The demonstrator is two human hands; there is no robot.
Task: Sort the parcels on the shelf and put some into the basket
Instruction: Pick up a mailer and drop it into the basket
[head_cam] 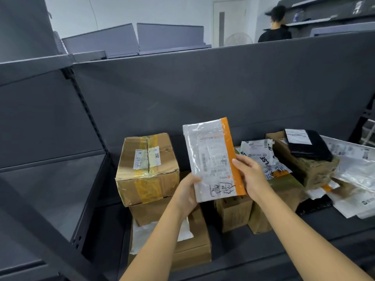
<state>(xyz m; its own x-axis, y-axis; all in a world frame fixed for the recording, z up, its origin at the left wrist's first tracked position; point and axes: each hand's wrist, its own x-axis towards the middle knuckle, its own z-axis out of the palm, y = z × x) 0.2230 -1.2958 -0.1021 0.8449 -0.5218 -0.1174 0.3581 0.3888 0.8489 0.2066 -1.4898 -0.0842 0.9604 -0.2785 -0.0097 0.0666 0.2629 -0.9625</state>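
I hold a flat white plastic mailer (pixel 211 159) with an orange edge strip and a shipping label upright above the dark shelf (pixel 253 246). My left hand (pixel 187 192) grips its lower left corner. My right hand (pixel 250 176) grips its lower right edge along the orange strip. Handwriting shows at the mailer's bottom. No basket is in view.
A taped cardboard box (pixel 147 169) sits stacked on other boxes at the left. To the right lie a brown box (pixel 310 169) topped by a black parcel (pixel 308 145), plus white mailers (pixel 263 157) and plastic bags (pixel 357 169). A person (pixel 276 25) stands beyond the shelf's back panel (pixel 203 88).
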